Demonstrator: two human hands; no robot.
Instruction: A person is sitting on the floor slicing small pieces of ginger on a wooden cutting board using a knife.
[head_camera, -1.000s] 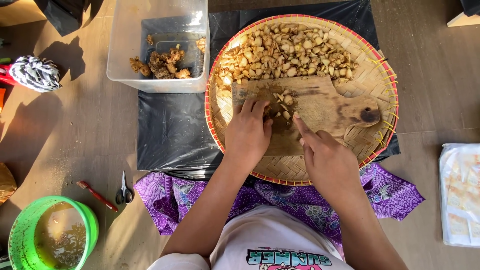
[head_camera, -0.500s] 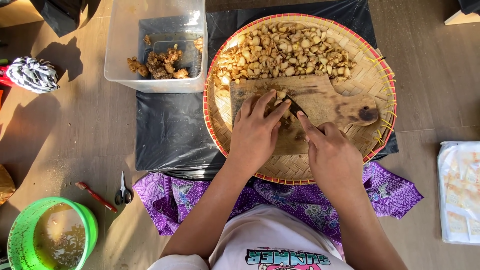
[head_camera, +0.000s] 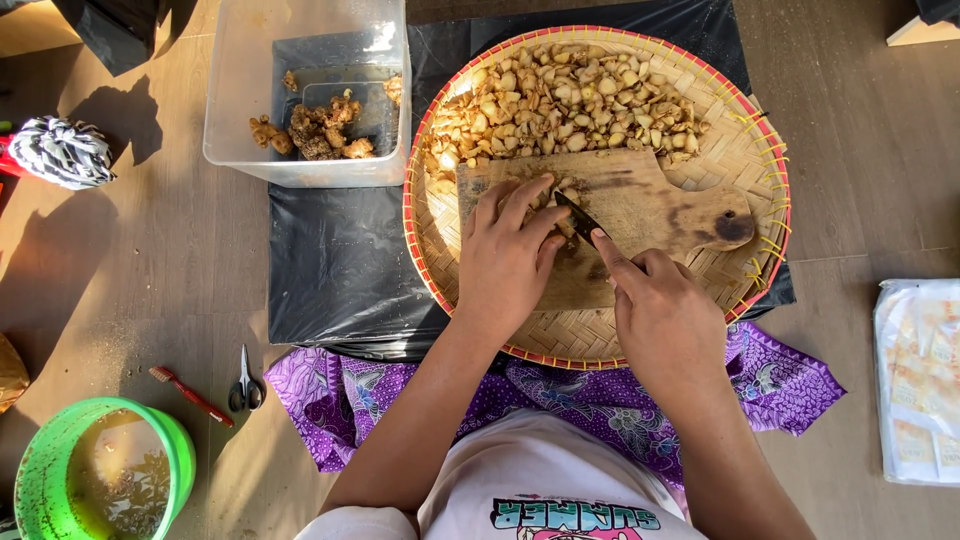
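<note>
The left hand (head_camera: 505, 255) covers most of the piece being cut, so only a few pale bits show past its fingertips on the board (head_camera: 640, 215); it looks like ginger, though that is hard to confirm. Its fingers are curled together, pressing down there. The right hand (head_camera: 660, 315) is closed around a knife (head_camera: 578, 216), handle hidden, dark blade angled toward the left fingers. The board lies in a woven tray (head_camera: 745, 150) beside a heap of cut chunks (head_camera: 560, 100). A clear tub (head_camera: 300, 60) holds unpeeled roots (head_camera: 315, 130). The green bucket (head_camera: 170, 440), cut off by the frame, holds murky water.
</note>
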